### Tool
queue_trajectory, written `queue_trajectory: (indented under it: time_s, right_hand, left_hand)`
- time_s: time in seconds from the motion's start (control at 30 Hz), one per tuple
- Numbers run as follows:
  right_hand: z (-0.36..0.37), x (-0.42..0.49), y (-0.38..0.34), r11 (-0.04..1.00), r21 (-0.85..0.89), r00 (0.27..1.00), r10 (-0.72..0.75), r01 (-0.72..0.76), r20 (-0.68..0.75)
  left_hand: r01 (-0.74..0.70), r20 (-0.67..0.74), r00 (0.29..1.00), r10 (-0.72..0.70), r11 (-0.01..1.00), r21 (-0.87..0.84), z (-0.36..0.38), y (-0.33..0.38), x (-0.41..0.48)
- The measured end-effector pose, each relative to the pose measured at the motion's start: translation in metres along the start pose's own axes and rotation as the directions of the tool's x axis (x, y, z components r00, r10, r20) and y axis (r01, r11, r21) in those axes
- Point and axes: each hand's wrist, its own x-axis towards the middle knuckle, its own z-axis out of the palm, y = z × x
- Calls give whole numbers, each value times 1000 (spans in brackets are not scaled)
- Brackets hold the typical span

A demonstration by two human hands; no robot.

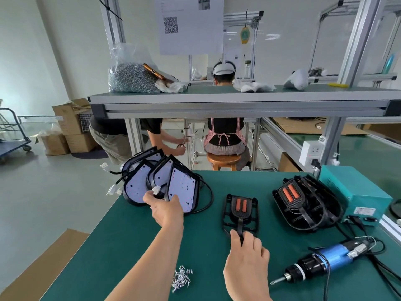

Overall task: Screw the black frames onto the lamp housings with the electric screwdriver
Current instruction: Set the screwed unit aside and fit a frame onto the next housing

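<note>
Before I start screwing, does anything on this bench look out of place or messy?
Mostly tidy. The lamp housings are piled leaning at the left edge of the table, their white plugs hanging over the side. Loose screws lie scattered near the front edge, where they could roll off.

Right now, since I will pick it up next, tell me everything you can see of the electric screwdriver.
The electric screwdriver lies on its side on the green mat, right of the right hand, which does not touch it. Its metal bit points left toward the near edge; behind come a black nose with a white ring, a blue body and a black rear wrapped in silver tape. A black cord crosses the blue body.
</note>
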Motion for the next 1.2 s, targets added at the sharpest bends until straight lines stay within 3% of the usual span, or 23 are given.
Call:
queue_trajectory:
  time_s: [0.23,0.33,0.5,0.67,0.87,1.03,1.2]
  right_hand:
    - [-1,0,1,1000,-25,999,15,-14,28]
    - [-4,0,-2,999,-2,990,43,-43,135]
    - [-5,0,-1,998,18,997,58,-59,52]
    - [1,2,1,999,38,988,29,-35,150]
    - [2,4,2,994,74,988,71,-82,138]
    - [-3,6,6,934,304,982,171,-187,78]
    - [-13,6,12,705,669,942,334,-235,-21]
  left_hand:
    - [-91,65,995,81,982,164,-2,8,19]
    - [-93,48,995,87,985,145,-1,3,19]
    - [-35,45,998,32,997,71,-3,5,17]
    - [-60,33,998,57,992,113,-5,10,12]
    - [-112,42,993,109,990,89,-4,11,-8]
    - [-147,101,984,148,989,-16,0,5,-44]
    - [-115,144,982,121,992,-51,-4,-5,-82]
